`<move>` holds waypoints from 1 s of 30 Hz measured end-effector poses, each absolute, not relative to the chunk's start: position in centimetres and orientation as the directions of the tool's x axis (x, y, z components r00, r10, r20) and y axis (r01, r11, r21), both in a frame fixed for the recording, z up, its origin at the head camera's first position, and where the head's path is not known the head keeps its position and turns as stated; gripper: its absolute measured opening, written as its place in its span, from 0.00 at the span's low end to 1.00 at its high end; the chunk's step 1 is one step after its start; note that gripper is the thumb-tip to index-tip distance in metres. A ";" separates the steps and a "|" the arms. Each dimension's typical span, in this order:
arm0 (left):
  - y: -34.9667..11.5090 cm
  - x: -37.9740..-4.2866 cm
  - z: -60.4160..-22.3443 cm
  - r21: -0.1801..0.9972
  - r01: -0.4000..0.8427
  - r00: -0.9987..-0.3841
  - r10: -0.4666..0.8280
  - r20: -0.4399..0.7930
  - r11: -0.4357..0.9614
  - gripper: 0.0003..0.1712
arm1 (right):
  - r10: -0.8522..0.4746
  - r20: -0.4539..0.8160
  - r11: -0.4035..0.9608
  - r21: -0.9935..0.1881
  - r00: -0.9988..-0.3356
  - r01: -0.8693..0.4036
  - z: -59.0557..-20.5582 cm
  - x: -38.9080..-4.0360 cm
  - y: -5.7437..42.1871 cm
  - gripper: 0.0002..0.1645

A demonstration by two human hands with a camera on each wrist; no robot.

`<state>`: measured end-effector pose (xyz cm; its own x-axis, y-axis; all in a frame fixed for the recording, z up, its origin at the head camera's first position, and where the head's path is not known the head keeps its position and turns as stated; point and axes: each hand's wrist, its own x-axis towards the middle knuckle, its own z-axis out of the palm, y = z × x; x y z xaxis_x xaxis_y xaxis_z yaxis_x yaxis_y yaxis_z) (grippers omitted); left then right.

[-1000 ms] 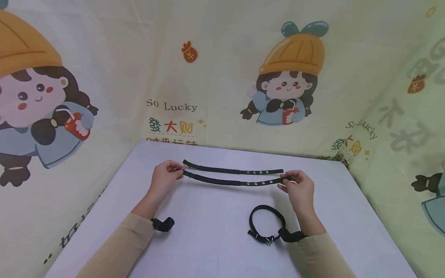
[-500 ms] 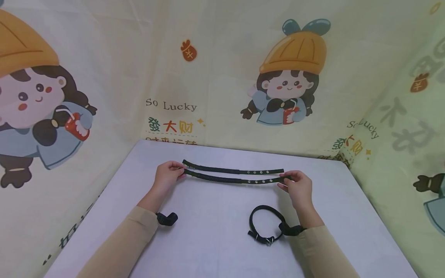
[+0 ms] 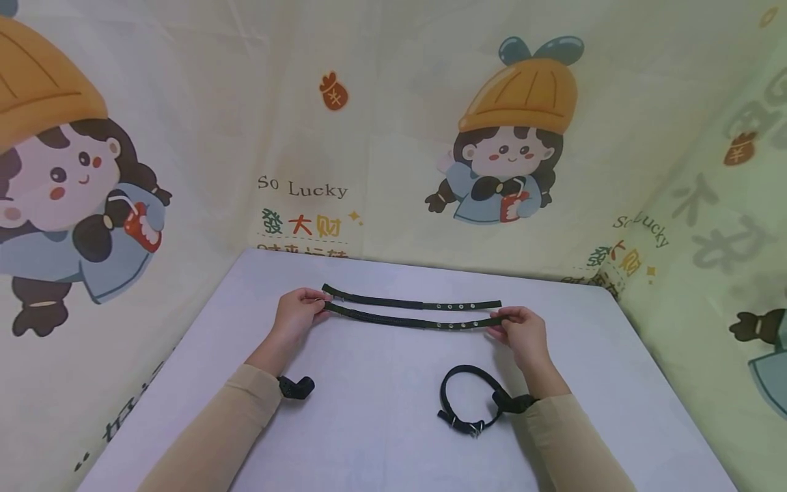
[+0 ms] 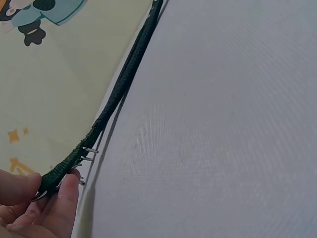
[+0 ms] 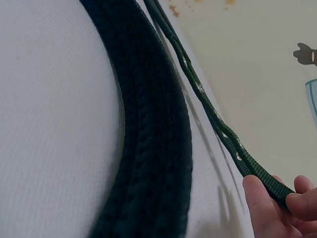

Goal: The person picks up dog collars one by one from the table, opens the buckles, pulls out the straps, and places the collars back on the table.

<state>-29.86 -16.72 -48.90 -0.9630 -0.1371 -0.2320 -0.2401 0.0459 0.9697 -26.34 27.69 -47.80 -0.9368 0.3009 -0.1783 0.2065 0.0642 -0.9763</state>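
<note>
A dark green-black collar (image 3: 393,320) with metal eyelets is stretched between both hands, sagging a little in the middle. My left hand (image 3: 295,316) pinches its buckle end; metal prongs and rings show beside the fingertips in the left wrist view. At the other end, my right hand (image 3: 525,335) pinches the strap past the eyelets, between thumb and fingers. Just behind lies a second, similar collar (image 3: 387,302), straightened out on the table and nearly parallel. A third collar (image 3: 451,383), buckled into a loop, lies near my right wrist, partly covered by the wrist camera.
The white table (image 3: 381,410) ends at a patterned cloth backdrop (image 3: 393,171) close behind the far collar. Cloth also hangs along the left and right sides. A black camera (image 3: 297,387) sits on the left wrist and another camera (image 3: 516,402) on the right.
The left hand has shifted slightly right. The right hand has moved slightly left and down along the strap's end, and the tip that stuck out past its fingers is now covered.
</note>
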 end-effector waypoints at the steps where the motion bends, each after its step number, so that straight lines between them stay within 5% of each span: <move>1: -16.8 -29.9 -48.9 0.968 -0.245 -0.962 -0.139 -0.237 0.045 0.13 | 0.292 -0.183 0.063 -0.976 -0.939 0.210 -47.9 -26.4 27.7 0.20; 30: -17.9 -29.9 -49.4 0.957 -0.287 -0.951 -0.133 -0.280 0.034 0.17 | 0.260 -0.236 0.072 -0.962 -0.936 0.263 -48.6 -27.1 28.4 0.22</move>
<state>-29.88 -17.86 -49.42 -0.9508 -0.1326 -0.2800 -0.2867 0.0338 0.9574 -27.07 28.38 -48.60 -0.9362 0.2603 -0.2363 0.2629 0.0720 -0.9621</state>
